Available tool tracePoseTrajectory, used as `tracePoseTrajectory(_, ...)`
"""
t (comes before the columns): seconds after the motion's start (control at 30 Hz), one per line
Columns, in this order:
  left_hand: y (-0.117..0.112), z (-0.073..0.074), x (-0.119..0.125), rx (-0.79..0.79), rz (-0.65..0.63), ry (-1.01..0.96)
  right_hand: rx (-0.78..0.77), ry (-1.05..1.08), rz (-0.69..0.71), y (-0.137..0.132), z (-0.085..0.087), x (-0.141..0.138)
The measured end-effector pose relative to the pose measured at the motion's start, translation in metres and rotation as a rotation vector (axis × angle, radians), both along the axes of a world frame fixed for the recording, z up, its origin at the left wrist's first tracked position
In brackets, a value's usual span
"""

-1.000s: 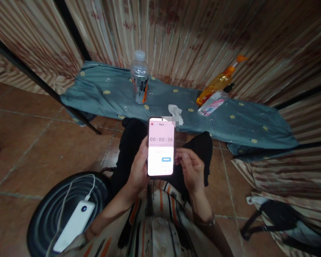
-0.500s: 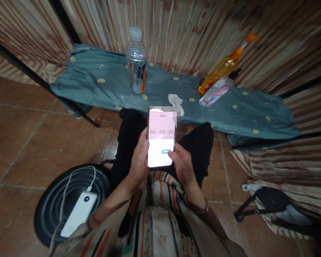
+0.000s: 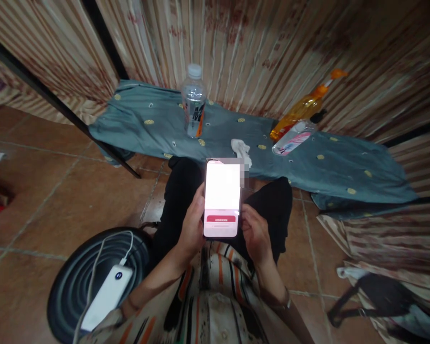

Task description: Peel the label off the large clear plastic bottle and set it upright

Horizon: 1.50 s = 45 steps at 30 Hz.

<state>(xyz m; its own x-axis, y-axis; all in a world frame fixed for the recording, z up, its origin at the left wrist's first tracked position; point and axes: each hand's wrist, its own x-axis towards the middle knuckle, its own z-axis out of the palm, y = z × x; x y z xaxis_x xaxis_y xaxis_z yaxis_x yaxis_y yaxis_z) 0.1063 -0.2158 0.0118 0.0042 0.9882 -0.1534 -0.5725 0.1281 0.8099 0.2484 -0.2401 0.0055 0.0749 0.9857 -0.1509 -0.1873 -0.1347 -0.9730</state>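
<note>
A lit smartphone [image 3: 222,188] is held upright over my lap. A red button shows near the bottom of its mostly white screen. My left hand [image 3: 194,222] is closed around the phone's left edge, thumb along the side. Beside the lower right edge, my right hand [image 3: 256,234] has its fingers curled in, the tips close to the phone. No object shows in that hand, and whether it touches the phone is hard to tell. Beyond the phone lies a crumpled white tissue [image 3: 241,150] on a bench draped in green cloth [image 3: 229,126].
On the bench stand a clear plastic bottle [image 3: 194,107], an amber pump bottle [image 3: 297,114] and a clear bottle with a pink label [image 3: 294,139]. At my left, a white power bank [image 3: 109,296] with a cable rests on a round black stool [image 3: 62,286]. A dark bag [image 3: 383,296] lies right.
My right thumb has come off the screen, and that hand has drawn to the phone's right side. The timer display has given way to a white page with a red button. The view has tilted slightly.
</note>
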Motion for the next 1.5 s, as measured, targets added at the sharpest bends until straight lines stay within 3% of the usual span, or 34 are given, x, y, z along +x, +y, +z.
tracePoseTrajectory(0.37, 0.0, -0.006, -0.005, 0.009, -0.03, 0.019, -0.095, 0.073, 0.211, -0.012, -0.007, -0.012)
tracePoseTrajectory(0.47, 0.0, -0.007, -0.005, 0.03, -0.011, 0.025, -0.046, -0.041, 0.215, -0.009, -0.005, -0.011)
tracePoseTrajectory(0.6, 0.0, -0.007, -0.004, 0.041, 0.009, 0.07, 0.186, -0.433, 0.007, 0.001, 0.005, -0.001)
tracePoseTrajectory(0.7, -0.002, -0.008, -0.003, 0.041, -0.022, 0.063, 0.469, -0.714, -0.174, 0.006, 0.017, 0.005)
tracePoseTrajectory(0.8, -0.004, -0.011, -0.002, 0.054, -0.048, 0.044, 0.756, -0.874, -0.16, 0.005, 0.03, 0.003)
tracePoseTrajectory(0.87, -0.006, -0.012, -0.001, 0.051, -0.061, 0.034, 0.847, -0.938, -0.095, 0.002, 0.035, -0.003)
tracePoseTrajectory(1.23, -0.01, -0.004, 0.002, -0.01, -0.082, -0.004, 0.836, -1.05, 0.006, -0.002, 0.039, -0.016)
tracePoseTrajectory(1.5, -0.005, -0.001, 0.001, 0.005, -0.064, -0.024, 0.813, -1.006, -0.064, -0.005, 0.037, -0.007)
